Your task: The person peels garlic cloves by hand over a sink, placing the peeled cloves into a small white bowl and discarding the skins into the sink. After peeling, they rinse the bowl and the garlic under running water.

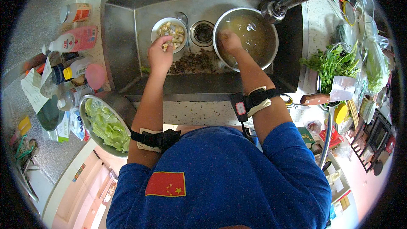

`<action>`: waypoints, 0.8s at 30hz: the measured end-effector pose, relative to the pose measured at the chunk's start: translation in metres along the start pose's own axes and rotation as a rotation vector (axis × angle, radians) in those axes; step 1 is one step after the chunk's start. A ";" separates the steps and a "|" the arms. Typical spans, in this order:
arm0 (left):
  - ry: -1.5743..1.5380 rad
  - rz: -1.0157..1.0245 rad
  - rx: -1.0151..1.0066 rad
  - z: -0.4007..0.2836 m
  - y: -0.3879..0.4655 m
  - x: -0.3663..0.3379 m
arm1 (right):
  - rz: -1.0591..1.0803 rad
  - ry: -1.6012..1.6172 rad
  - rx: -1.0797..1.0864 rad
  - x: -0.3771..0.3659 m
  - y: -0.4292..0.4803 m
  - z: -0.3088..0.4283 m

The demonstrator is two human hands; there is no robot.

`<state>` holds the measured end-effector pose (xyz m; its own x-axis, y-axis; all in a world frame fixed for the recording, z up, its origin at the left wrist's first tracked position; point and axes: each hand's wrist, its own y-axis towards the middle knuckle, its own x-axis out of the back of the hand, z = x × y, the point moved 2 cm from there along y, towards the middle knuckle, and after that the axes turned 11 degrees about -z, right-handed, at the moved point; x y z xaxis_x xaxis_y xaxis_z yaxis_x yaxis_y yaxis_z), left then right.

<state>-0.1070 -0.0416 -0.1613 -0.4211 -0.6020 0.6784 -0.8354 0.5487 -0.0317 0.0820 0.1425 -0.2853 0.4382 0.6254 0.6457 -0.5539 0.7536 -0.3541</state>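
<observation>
My left hand reaches over the near rim of a small white bowl on the left of the sink. Thumb and forefinger are spread above its pale yellow and white pieces, possibly shellfish meat. I see nothing held between them. On the right stands a round stainless steel pot of cloudy brownish water. My right hand dips into its left side, fingers curled and blurred; whether they hold anything is hidden. A metal spoon rests beside the bowl.
Brown scraps lie on the sink floor below the drain. A faucet overhangs the pot. Lettuce fills a metal basin at left, near several bottles. On the right, a cleaver lies by leafy herbs.
</observation>
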 end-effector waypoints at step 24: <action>-0.236 0.334 -0.460 -0.142 -0.033 -0.051 | 0.343 1.355 -0.467 0.116 -0.091 0.092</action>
<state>-0.0082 0.0534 -0.0905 -0.7447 -0.4378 0.5037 -0.4289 0.8922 0.1414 0.1181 0.1277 -0.1154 0.7949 0.2923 -0.5317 -0.6066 0.3639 -0.7068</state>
